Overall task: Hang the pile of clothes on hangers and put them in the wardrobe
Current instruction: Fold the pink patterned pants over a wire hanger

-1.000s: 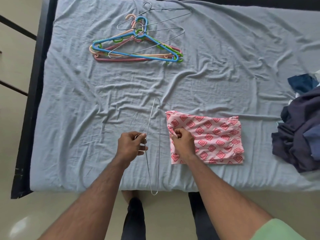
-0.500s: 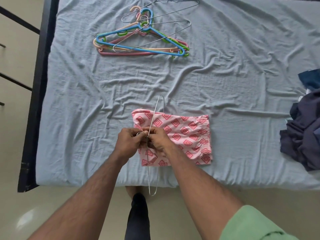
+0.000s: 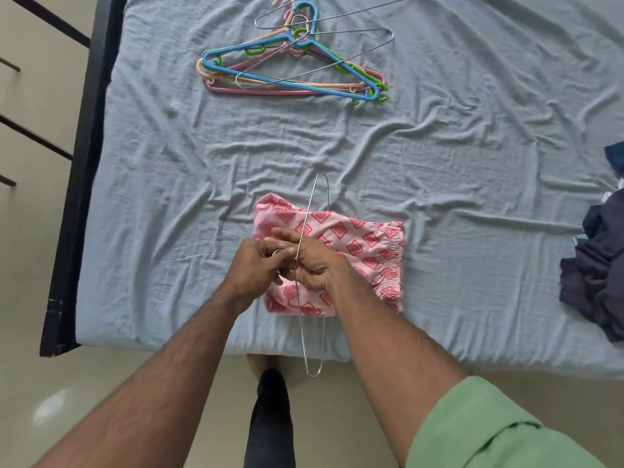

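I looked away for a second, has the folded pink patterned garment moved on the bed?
Yes. The folded pink patterned garment slid left across the blue bedsheet, away from the dark clothes pile.

Wire hangers (image 3: 305, 275): three. Plastic hangers (image 3: 290, 83): about four. Pink garment (image 3: 358, 251): one.

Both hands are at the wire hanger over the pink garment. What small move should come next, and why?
Probably feed the pink garment further through the wire hanger. The left hand holds the hanger by its hook; the right hand grips the cloth at the wire, and the folded garment lies flat on the bed.
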The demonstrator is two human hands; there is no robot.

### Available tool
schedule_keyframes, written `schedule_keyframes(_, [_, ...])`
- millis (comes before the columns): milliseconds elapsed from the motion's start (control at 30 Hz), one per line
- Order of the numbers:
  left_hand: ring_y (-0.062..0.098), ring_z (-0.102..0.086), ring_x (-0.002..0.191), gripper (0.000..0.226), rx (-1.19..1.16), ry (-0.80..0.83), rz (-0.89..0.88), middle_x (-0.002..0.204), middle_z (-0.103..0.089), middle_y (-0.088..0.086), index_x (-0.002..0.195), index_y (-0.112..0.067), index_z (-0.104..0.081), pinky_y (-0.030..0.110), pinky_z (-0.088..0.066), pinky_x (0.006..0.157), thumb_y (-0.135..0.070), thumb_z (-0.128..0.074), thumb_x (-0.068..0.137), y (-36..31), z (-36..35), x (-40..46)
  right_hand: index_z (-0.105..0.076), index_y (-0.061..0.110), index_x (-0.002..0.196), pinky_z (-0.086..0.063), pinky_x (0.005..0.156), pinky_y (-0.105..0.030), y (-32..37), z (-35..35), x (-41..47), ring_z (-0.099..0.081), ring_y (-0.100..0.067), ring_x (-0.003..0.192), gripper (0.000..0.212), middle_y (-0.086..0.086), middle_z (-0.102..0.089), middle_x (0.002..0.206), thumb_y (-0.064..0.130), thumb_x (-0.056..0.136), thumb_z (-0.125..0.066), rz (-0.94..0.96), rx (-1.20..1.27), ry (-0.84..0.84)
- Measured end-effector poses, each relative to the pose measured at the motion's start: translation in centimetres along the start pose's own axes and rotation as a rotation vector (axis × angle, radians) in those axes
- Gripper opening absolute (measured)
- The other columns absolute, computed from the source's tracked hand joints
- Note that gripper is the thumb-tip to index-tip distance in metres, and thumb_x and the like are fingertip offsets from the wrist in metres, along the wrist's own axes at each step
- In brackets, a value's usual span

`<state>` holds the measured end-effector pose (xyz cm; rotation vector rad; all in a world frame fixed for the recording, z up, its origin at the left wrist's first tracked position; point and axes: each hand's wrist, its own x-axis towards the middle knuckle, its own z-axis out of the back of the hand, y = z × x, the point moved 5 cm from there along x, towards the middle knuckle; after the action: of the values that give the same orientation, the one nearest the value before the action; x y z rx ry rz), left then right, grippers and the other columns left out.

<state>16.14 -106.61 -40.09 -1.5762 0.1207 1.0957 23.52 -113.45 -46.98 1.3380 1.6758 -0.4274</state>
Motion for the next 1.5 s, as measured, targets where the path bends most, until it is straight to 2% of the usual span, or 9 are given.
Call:
schedule_keyframes(167, [0.013,-0.065,0.053,0.005,0.065,-0.098,0.018,0.072,-0.073,0.015,0.085,-0.003,-0.075,0.017,-0.043,0.044,-0.005,-0.073,0.089,-0.3,-0.3,-0.4,-0.067,0.009,0.106,-0.06,0.071,-0.036,1.3,1.3,-1.1,-0.072,-0.024,0.09,0.029,-0.013,-0.071,0.105,-0.013,0.093,-0.053,0.169,-0.271,-0.21])
schedule_keyframes(333, [0.02,-0.065,0.059,0.012,0.155,-0.136,-0.027,0.069,-0.072,0.013,0.075,-0.01,-0.074,0.021,-0.047,0.048,-0.004,-0.077,0.085,-1.8,-0.9,-0.3,-0.075,0.02,0.106,-0.056,0.093,-0.036,6.2,3.2,-6.4,-0.067,-0.013,0.099,0.032,0.0,-0.074,0.108,-0.001,0.089,-0.059,0.697,-1.27,-0.387])
schedule_keyframes(400, [0.024,-0.067,0.058,0.021,0.214,-0.151,-0.07,0.064,-0.071,0.007,0.069,-0.017,-0.072,0.03,-0.051,0.051,-0.005,-0.077,0.085,-2.8,-1.3,-0.6,-0.07,0.034,0.116,-0.031,0.117,-0.057,6.0,2.7,-7.2,-0.053,-0.016,0.129,0.037,0.008,-0.064,0.133,0.017,0.084,-0.064,0.605,-1.82,-0.179])
schedule_keyframes(467, [0.03,-0.07,0.061,0.027,0.282,-0.181,-0.112,0.062,-0.071,0.006,0.065,-0.024,-0.071,0.041,-0.058,0.057,-0.007,-0.077,0.084,-3.8,-1.3,-1.0,-0.059,0.043,0.13,0.003,0.116,-0.073,5.4,2.0,-7.7,-0.028,-0.019,0.15,0.043,0.013,-0.043,0.154,0.034,0.088,-0.062,0.427,-2.259,-0.05])
schedule_keyframes(567, [0.025,-0.07,0.06,0.023,0.335,-0.215,-0.203,0.059,-0.07,-0.003,0.065,-0.027,-0.073,0.043,-0.06,0.061,-0.011,-0.077,0.082,-6.0,-0.7,-2.2,-0.058,0.042,0.128,0.008,0.109,-0.078,5.2,-0.1,-8.8,-0.032,-0.024,0.148,0.036,0.009,-0.045,0.15,0.032,0.094,-0.055,0.476,-2.496,-0.063])
schedule_keyframes(733, [0.015,-0.064,0.062,0.008,0.58,-0.224,-0.381,0.067,-0.07,-0.002,0.078,-0.016,-0.08,0.028,-0.048,0.06,-0.02,-0.077,0.084,-12.3,1.5,-6.6,-0.066,0.033,0.102,-0.003,0.11,-0.078,6.8,-4.6,-11.0,-0.063,-0.019,0.111,0.025,0.012,-0.066,0.101,0.021,0.08,-0.069,0.673,-2.484,-0.208])
schedule_keyframes(1100, [0.024,-0.068,0.077,0.013,0.708,-0.554,-0.442,0.083,-0.075,0.007,0.086,-0.011,-0.08,0.035,-0.053,0.069,-0.024,-0.079,0.082,-23.0,15.8,-23.0,-0.06,0.018,0.097,-0.041,0.092,-0.048,15.9,-20.2,-24.6,-0.06,-0.037,0.102,0.029,-0.008,-0.063,0.109,0.017,0.07,-0.069,1.527,-1.94,-0.1])
schedule_keyframes(1333, [0.006,-0.062,0.069,0.004,0.702,-0.761,-0.424,0.057,-0.061,-0.022,0.077,-0.02,-0.08,0.028,-0.05,0.068,-0.023,-0.083,0.078,-28.0,26.3,-38.8,-0.047,0.018,0.136,-0.035,0.097,-0.048,16.1,-35.4,-30.9,-0.045,-0.037,0.125,0.066,-0.011,-0.042,0.145,0.032,0.078,-0.074,1.742,-1.932,0.009])
schedule_keyframes(1500, [-0.004,-0.061,0.057,0.005,0.688,-0.864,-0.446,0.062,-0.068,-0.018,0.078,-0.015,-0.08,0.024,-0.051,0.064,-0.013,-0.084,0.076,-31.7,32.6,-51.8,-0.057,0.024,0.131,-0.03,0.09,-0.044,13.6,-48.4,-36.5,-0.059,-0.025,0.115,0.041,0.003,-0.064,0.13,0.037,0.094,-0.067,1.964,-1.925,0.213])
